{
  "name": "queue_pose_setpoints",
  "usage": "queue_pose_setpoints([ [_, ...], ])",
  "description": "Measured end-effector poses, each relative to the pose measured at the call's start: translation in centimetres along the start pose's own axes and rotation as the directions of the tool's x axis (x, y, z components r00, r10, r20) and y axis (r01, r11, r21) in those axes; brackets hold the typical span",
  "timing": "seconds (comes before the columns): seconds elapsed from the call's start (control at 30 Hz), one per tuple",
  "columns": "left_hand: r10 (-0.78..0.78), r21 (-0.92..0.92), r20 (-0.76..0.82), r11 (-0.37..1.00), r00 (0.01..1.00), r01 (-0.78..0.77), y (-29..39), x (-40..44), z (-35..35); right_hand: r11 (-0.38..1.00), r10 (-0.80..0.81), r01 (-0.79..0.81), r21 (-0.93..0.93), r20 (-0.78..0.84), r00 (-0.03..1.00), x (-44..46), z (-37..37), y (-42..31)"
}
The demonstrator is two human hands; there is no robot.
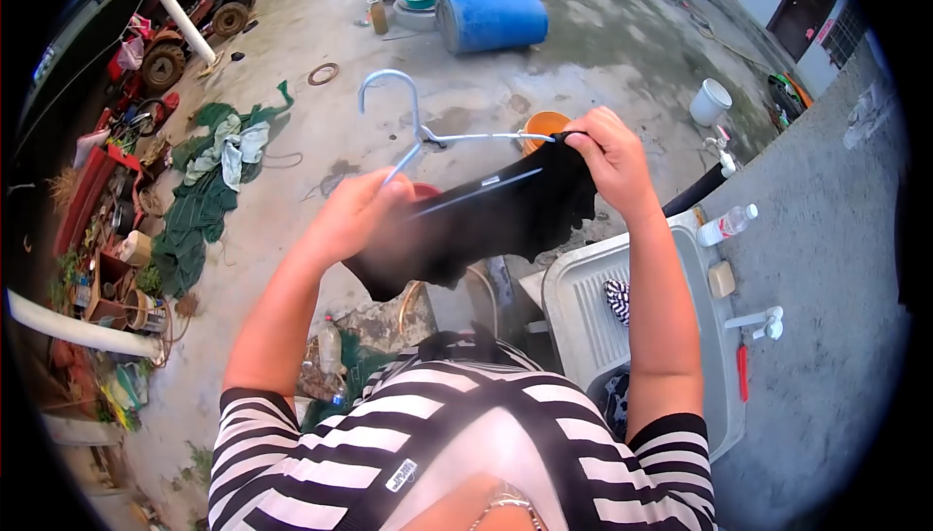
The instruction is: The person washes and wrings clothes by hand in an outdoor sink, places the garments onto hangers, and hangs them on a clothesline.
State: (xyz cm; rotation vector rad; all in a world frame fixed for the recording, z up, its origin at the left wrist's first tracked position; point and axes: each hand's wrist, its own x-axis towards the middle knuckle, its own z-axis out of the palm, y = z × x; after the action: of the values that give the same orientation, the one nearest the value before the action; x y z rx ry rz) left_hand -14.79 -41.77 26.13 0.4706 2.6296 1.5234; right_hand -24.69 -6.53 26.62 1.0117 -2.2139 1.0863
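A pale blue clothes hanger (414, 103) is raised in front of me, its hook pointing up and to the left. From it hangs a black garment (496, 230) with a wavy lower edge and a small white tag at the waistband; its exact kind does not show. My left hand (364, 210) is closed around the hanger's left side and the garment's edge, partly blurred. At the hanger's right end, my right hand (610, 157) pinches the garment's upper corner between thumb and fingers. The hanger's lower bar lies across the front of the black cloth.
To the right stands a washboard sink (573, 308) holding striped cloth, with a bottle (727, 225), soap (721, 279) and a tap (758, 322) beside it. An orange bucket (544, 125) and a blue barrel (494, 21) are ahead. Green netting (194, 230) lies left.
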Motion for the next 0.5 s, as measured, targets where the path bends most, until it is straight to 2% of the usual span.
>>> queue_pose_setpoints([
  [0.07,-0.077,-0.099,-0.088,0.993,0.993,0.068,-0.7,0.3,0.6,0.998,-0.046,0.045,-0.051,-0.016,0.999,-0.3,-0.2,0.5],
  [0.17,0.002,-0.034,-0.231,0.999,0.973,-0.010,-1.4,0.7,0.8,0.992,-0.023,-0.010,-0.125,-0.260,0.965,-1.9,-1.0,0.8],
  [0.2,0.061,-0.014,-0.287,0.998,0.956,-0.068,-1.6,0.8,0.9,0.988,0.151,-0.153,0.011,-0.262,0.953,-3.6,-1.9,1.8],
  [0.23,0.103,0.030,-0.346,0.995,0.933,-0.098,-2.1,0.8,1.1,0.966,0.258,-0.249,0.070,-0.283,0.924,-5.7,-2.6,3.0],
  [0.27,0.064,0.041,-0.353,0.998,0.934,-0.053,-2.2,0.5,0.7,0.929,0.371,-0.348,0.126,-0.300,0.879,-8.4,-3.2,4.1],
  [0.3,0.021,0.165,-0.399,0.985,0.917,0.050,-0.6,-0.1,0.8,0.879,0.477,-0.441,0.184,-0.313,0.821,-11.6,-3.7,5.6],
  [0.33,0.041,0.113,-0.415,0.994,0.909,0.007,-0.5,-0.4,1.2,0.846,0.533,-0.505,0.173,-0.339,0.776,-15.7,-3.9,8.3],
  [0.37,0.107,0.149,-0.436,0.988,0.894,-0.046,-1.3,-0.7,1.2,0.776,0.615,-0.625,0.084,-0.321,0.721,-19.8,-4.3,9.7],
  [0.4,0.092,0.156,-0.447,0.988,0.890,-0.024,-1.5,-1.1,1.5,0.637,0.724,-0.768,-0.065,-0.292,0.625,-22.8,-4.6,9.3],
  [0.47,0.025,0.132,-0.477,0.990,0.879,0.043,-2.3,-2.2,1.9,0.437,0.849,-0.864,-0.249,-0.204,0.488,-30.6,-3.4,10.9],
  [0.5,-0.028,0.100,-0.487,0.991,0.873,0.088,-3.3,-2.9,2.1,0.406,0.852,-0.860,-0.309,-0.212,0.479,-33.4,-2.3,10.9],
])
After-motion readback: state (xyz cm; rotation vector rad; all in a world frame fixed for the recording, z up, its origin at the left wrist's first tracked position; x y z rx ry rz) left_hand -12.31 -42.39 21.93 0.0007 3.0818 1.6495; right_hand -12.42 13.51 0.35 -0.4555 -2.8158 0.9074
